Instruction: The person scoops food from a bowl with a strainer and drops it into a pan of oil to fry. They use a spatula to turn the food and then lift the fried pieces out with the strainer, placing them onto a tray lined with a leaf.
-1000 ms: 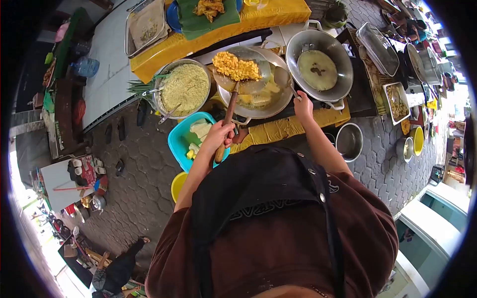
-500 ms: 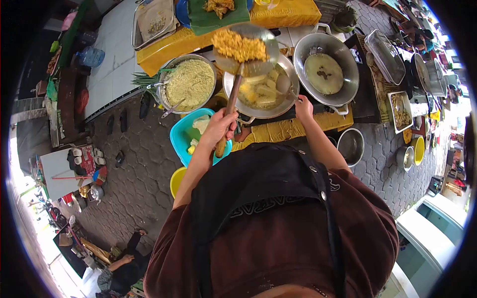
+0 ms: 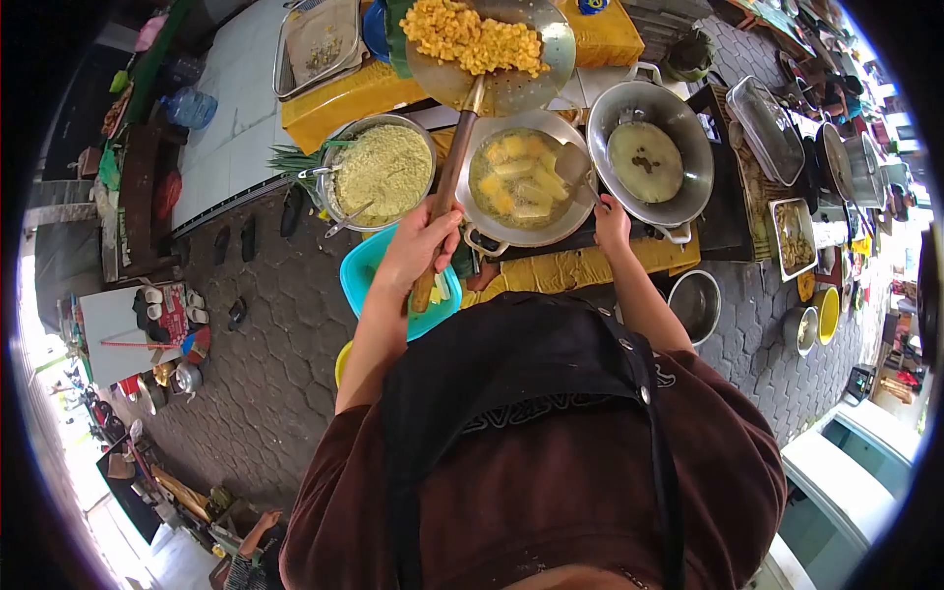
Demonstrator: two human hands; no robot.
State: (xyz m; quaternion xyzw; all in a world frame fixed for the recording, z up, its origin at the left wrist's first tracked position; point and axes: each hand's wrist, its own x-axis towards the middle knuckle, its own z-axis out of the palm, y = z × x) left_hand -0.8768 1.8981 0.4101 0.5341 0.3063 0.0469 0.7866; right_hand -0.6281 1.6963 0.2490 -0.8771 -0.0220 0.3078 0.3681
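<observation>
My left hand [image 3: 421, 244] is closed round the long wooden handle of a perforated skimmer [image 3: 539, 87]. Golden fried crumbly bits [image 3: 467, 37] lie on the skimmer, raised above the far side of the frying wok [image 3: 482, 218]. In my right hand [image 3: 612, 228] is the handle of a metal spatula [image 3: 571, 163], its blade at the right part of the wok's oil. Pale and yellow pieces [image 3: 526, 177] float there in bubbling oil. Below my left hand sits a turquoise basin [image 3: 360, 265], partly hidden by the hand and arm.
A bowl of pale yellow batter [image 3: 385, 175] with spoons stands left of the wok. To the right is a second pan [image 3: 700, 157] with oil. Farther right are a metal tray [image 3: 767, 128] and a tray of food [image 3: 793, 239]. A steel pot [image 3: 694, 307] stands lower right.
The skimmer with the fried bits has moved farther away from me, baring more of the wok. The spatula blade now shows plainly in the oil. My view has shifted slightly.
</observation>
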